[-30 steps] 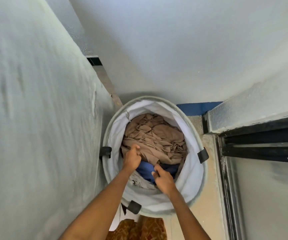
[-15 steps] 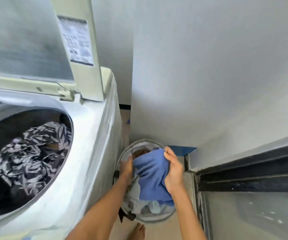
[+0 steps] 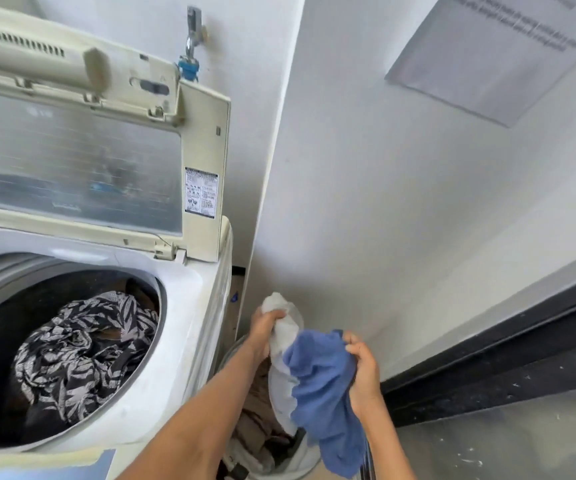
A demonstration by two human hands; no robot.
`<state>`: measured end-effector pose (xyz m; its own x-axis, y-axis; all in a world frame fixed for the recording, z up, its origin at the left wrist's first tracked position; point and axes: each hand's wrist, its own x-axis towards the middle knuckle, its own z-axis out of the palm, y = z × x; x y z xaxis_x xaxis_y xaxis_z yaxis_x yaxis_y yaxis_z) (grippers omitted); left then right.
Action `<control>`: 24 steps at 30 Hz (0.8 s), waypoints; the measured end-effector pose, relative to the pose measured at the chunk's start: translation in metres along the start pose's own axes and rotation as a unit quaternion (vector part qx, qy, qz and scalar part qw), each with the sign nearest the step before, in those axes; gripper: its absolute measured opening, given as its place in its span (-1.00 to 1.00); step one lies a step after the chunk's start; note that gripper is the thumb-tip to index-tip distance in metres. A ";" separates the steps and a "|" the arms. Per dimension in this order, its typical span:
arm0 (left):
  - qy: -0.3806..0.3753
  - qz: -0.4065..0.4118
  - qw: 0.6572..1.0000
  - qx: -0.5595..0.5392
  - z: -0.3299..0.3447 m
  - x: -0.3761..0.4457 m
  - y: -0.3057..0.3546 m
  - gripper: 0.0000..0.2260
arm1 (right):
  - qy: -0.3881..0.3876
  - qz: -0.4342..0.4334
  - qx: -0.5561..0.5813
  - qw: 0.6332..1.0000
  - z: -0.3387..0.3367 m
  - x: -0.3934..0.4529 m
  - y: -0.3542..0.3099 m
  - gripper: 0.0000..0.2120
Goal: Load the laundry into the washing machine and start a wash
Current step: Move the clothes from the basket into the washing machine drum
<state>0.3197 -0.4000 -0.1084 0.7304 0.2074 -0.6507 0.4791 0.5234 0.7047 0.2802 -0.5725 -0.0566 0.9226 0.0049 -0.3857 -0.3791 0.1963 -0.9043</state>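
Note:
A top-loading washing machine (image 3: 189,327) stands at the left with its lid (image 3: 82,161) raised. A black-and-white leaf-print garment (image 3: 82,351) lies in the drum. Low between the machine and the wall sits a white laundry basket (image 3: 300,459) with tan clothes (image 3: 262,420) inside. Above the basket, my left hand (image 3: 262,330) grips a pale grey garment (image 3: 284,334), and my right hand (image 3: 362,368) grips a blue garment (image 3: 324,393) that hangs down over the basket.
A white wall (image 3: 400,202) rises behind the basket, with a tap and blue hose fitting (image 3: 189,64) above the machine. A dark-framed sliding door (image 3: 508,382) runs along the right. A grey notice (image 3: 487,57) hangs on the wall.
Both hands have lifted the blue and pale grey garments up out of the basket. The view has risen and swung left, bringing the whole open machine into sight.

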 end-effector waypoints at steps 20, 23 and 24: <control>-0.331 0.192 0.899 0.212 0.061 -0.120 0.193 -0.53 | -0.004 -0.107 -0.452 0.885 0.022 0.001 -0.154 -0.31; -0.287 0.217 0.919 0.162 0.062 -0.125 0.210 -0.52 | -0.059 -0.074 -0.322 0.942 0.026 -0.007 -0.151 -0.88; -0.270 0.230 0.921 0.159 0.061 -0.126 0.215 -0.56 | -0.058 -0.075 -0.283 0.954 0.028 -0.007 -0.154 -0.85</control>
<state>0.3600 -0.3642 0.1420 0.9866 -0.1382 -0.0868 0.1132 0.1966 0.9739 0.3341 -0.5755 0.0909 0.9589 0.1338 -0.2504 -0.1889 -0.3575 -0.9146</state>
